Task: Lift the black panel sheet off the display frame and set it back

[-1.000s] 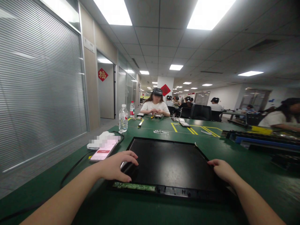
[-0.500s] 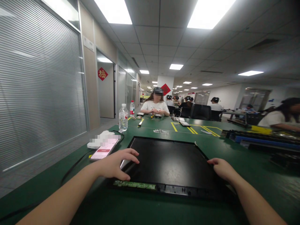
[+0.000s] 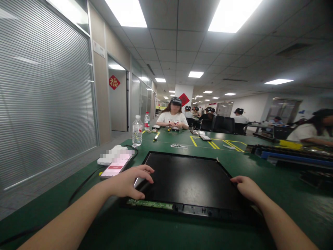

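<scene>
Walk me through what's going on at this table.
A person has both hands at a flat black panel lying on the green table. The left hand is spread over its left edge, and the right hand is at its right edge; how firmly it grips is hard to tell. A green circuit board sits along the panel's near side. A lit phone lies to the left, and another person sits across the table.
</scene>
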The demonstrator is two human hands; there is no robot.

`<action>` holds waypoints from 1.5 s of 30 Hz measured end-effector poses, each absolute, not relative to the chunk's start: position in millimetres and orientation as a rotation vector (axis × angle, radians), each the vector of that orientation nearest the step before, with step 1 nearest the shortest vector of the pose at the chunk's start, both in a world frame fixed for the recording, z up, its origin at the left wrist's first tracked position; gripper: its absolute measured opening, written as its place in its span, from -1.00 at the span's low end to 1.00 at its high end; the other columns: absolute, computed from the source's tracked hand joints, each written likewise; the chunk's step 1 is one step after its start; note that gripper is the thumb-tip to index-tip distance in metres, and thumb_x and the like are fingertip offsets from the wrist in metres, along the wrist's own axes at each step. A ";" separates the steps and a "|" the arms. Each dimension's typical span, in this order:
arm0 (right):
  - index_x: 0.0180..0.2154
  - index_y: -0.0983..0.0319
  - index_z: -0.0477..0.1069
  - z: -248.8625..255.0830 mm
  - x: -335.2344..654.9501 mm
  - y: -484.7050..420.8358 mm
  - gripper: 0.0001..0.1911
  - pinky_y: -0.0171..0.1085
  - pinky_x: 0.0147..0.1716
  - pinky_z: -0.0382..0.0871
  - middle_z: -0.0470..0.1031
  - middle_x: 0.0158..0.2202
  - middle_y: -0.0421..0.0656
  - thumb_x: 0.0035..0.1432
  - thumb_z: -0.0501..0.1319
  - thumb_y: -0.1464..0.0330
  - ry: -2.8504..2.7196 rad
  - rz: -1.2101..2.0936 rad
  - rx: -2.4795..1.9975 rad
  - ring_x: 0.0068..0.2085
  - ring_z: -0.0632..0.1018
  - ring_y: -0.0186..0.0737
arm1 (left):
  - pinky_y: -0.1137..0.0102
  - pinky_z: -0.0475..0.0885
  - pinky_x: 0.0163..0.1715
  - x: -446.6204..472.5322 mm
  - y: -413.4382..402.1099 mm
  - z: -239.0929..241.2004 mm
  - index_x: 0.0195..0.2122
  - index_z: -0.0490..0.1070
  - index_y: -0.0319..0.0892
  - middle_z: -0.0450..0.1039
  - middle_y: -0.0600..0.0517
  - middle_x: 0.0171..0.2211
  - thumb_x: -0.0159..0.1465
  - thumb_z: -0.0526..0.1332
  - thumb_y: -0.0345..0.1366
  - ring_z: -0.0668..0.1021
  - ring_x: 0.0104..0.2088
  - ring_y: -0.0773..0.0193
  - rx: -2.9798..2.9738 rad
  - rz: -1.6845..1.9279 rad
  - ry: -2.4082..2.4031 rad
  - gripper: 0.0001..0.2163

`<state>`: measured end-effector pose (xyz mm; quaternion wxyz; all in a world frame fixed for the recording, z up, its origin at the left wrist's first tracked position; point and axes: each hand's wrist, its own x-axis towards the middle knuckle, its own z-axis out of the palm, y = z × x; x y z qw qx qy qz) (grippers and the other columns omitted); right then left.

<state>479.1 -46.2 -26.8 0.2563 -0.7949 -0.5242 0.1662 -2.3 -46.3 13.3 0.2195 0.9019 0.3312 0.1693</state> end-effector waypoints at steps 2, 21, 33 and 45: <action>-0.32 0.26 0.52 -25.1 476.8 -47.3 -0.59 -0.37 -0.27 0.34 0.57 -0.24 -0.09 -0.19 0.02 0.60 -1.421 0.452 -2.153 -0.21 0.54 -0.20 | 0.32 0.22 0.08 -2.6 -46.1 13.6 -0.13 0.46 -0.01 0.20 0.01 0.12 -0.03 0.32 -0.23 0.35 0.07 0.13 2.491 0.459 0.923 -0.63; -0.32 0.27 0.53 -23.4 475.4 -46.1 -0.56 -0.34 -0.26 0.35 0.57 -0.24 -0.07 -0.24 0.03 0.62 -1.403 0.406 -2.186 -0.20 0.54 -0.17 | 0.25 0.22 0.10 -7.9 -7.5 -22.0 -0.09 0.46 -0.26 0.36 -0.15 -0.01 0.17 0.01 -0.33 0.40 0.01 0.10 2.440 0.623 1.632 -0.65; -0.30 0.25 0.53 -24.3 476.1 -46.2 -0.58 -0.35 -0.28 0.35 0.57 -0.25 -0.09 -0.21 0.03 0.58 -1.405 0.381 -2.234 -0.20 0.54 -0.18 | 0.35 0.19 0.11 -5.0 -2.7 -27.5 -0.07 0.45 -0.30 0.37 -0.16 -0.01 0.08 -0.01 -0.50 0.41 0.01 0.15 2.417 0.553 1.656 -0.58; -0.35 0.26 0.52 -24.4 475.3 -46.5 -0.61 -0.33 -0.26 0.35 0.57 -0.26 -0.08 -0.21 0.04 0.59 -1.407 0.345 -2.226 -0.22 0.54 -0.17 | 0.37 0.18 0.11 -4.9 -4.6 -21.3 -0.05 0.44 -0.29 0.38 -0.14 -0.01 0.02 0.02 -0.51 0.40 0.03 0.16 2.349 0.547 1.653 -0.54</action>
